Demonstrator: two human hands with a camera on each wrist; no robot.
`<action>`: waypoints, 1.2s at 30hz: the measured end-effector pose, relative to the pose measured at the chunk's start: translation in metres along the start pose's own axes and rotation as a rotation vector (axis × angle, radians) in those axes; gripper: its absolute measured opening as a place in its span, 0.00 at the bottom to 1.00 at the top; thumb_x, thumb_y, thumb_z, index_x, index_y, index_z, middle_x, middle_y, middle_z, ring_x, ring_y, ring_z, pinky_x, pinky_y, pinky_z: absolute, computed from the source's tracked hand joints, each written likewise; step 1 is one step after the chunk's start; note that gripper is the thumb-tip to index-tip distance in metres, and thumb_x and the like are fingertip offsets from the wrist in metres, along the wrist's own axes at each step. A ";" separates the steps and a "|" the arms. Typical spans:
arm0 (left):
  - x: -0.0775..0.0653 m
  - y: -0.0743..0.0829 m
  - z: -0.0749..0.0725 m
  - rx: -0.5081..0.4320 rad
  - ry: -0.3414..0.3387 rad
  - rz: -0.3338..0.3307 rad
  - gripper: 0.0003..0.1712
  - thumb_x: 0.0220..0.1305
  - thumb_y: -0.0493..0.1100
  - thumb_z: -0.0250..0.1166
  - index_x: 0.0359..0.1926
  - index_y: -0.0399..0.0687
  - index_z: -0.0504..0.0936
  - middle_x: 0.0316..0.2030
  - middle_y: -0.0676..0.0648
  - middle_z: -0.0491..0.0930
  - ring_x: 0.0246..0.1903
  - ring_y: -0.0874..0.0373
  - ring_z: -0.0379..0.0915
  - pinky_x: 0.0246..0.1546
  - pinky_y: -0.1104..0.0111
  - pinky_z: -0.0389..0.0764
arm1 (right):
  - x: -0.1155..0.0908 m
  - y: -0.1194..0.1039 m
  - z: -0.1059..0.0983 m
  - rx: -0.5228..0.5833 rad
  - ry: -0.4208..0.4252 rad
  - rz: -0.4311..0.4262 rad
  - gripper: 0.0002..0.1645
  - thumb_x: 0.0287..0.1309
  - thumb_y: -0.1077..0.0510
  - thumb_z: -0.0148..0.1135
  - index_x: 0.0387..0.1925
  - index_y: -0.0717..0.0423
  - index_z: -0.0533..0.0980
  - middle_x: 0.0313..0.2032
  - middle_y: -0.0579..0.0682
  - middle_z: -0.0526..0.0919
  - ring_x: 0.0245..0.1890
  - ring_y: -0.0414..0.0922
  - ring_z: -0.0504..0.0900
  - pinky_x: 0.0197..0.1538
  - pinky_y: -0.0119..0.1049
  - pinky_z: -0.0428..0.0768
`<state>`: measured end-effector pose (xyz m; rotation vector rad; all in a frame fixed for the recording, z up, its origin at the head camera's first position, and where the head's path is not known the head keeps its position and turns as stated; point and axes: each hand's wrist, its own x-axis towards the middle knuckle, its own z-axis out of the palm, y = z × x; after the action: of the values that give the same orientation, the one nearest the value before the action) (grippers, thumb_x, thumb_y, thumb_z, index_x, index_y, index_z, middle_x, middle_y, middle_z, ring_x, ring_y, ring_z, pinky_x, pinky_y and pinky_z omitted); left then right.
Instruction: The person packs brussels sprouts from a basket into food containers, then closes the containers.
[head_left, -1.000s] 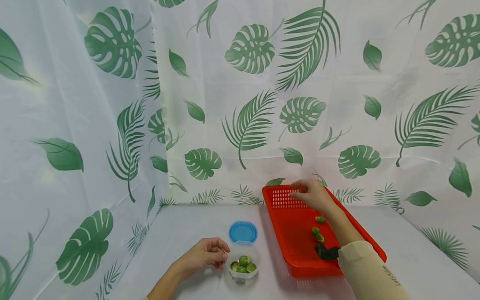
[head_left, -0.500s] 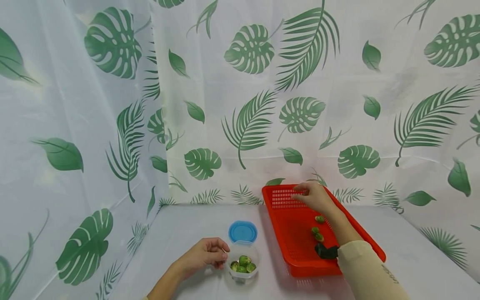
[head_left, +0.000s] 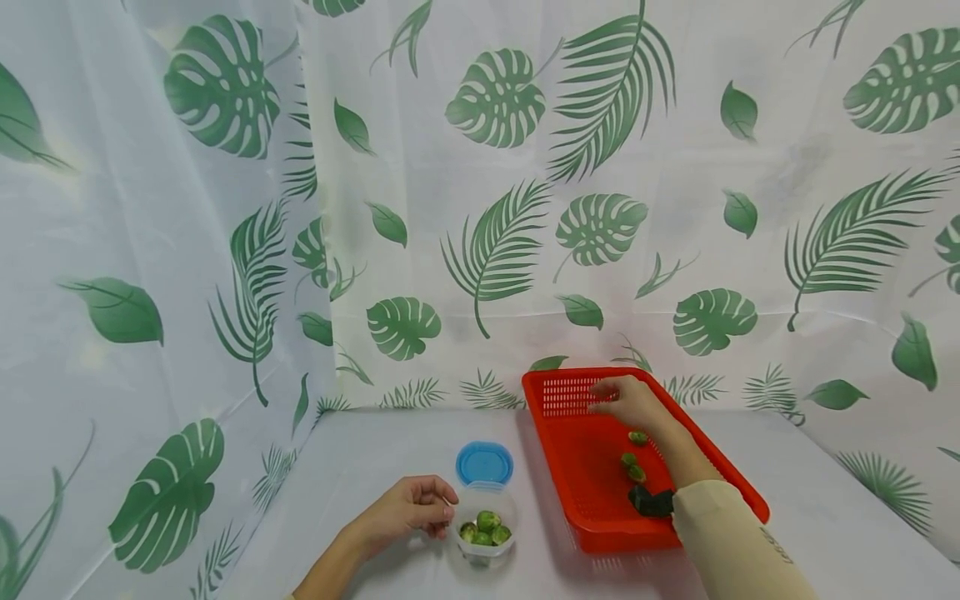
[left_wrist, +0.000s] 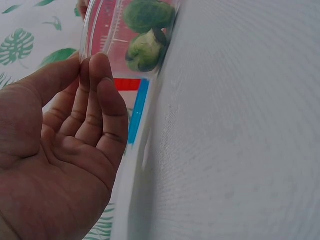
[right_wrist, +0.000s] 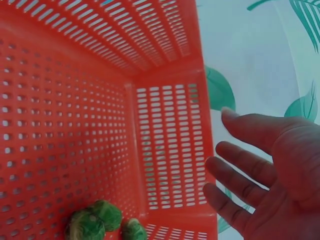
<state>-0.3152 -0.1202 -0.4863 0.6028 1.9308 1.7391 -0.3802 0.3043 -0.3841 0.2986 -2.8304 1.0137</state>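
My left hand (head_left: 411,510) pinches the left rim of a small clear plastic container (left_wrist: 92,30). Several Brussels sprouts (head_left: 487,523) lie inside it; two show through its wall in the left wrist view. Over the far part of a red perforated basket (head_left: 551,454), my right hand (head_left: 633,404) hovers with fingers apart and bent only loosely, holding nothing. The right wrist view shows this hand (right_wrist: 272,172) beside the basket's end wall. A few Brussels sprouts (right_wrist: 87,225) lie on the basket floor, some way from the fingers.
A blue lid (head_left: 484,463) lies flat on the table just behind the container. Against the right wrist, a dark object (head_left: 649,502) hangs over the basket's near end. Leaf-patterned white sheets (head_left: 480,250) close off the back and left of the white table (head_left: 375,450).
My right hand has drifted slightly right and down over the basket, its fingers a little looser. The left hand, container and sprouts stay put; the head view has shifted slightly.
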 end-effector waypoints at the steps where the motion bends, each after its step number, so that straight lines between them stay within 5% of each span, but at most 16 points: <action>1: 0.000 0.000 0.000 0.000 0.000 0.001 0.15 0.71 0.39 0.67 0.53 0.33 0.80 0.31 0.51 0.86 0.31 0.59 0.82 0.36 0.67 0.84 | 0.000 0.001 0.001 -0.001 -0.003 0.010 0.29 0.62 0.55 0.74 0.61 0.62 0.80 0.58 0.65 0.83 0.53 0.59 0.82 0.50 0.52 0.87; 15: -0.001 0.000 0.000 -0.019 -0.005 0.000 0.21 0.70 0.41 0.68 0.55 0.28 0.77 0.30 0.51 0.85 0.30 0.60 0.82 0.35 0.67 0.83 | -0.002 0.008 0.003 0.034 -0.126 0.159 0.29 0.59 0.61 0.75 0.61 0.62 0.80 0.58 0.64 0.83 0.53 0.58 0.82 0.55 0.58 0.84; 36: -0.001 -0.001 0.000 -0.020 -0.009 0.003 0.19 0.70 0.41 0.68 0.54 0.30 0.78 0.31 0.51 0.86 0.30 0.60 0.83 0.36 0.67 0.84 | -0.006 0.013 0.007 -0.055 -0.169 0.209 0.27 0.53 0.64 0.77 0.57 0.60 0.82 0.56 0.63 0.85 0.48 0.54 0.86 0.56 0.58 0.84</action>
<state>-0.3149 -0.1207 -0.4871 0.6058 1.9049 1.7533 -0.3773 0.3109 -0.3985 0.0877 -3.0893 0.9872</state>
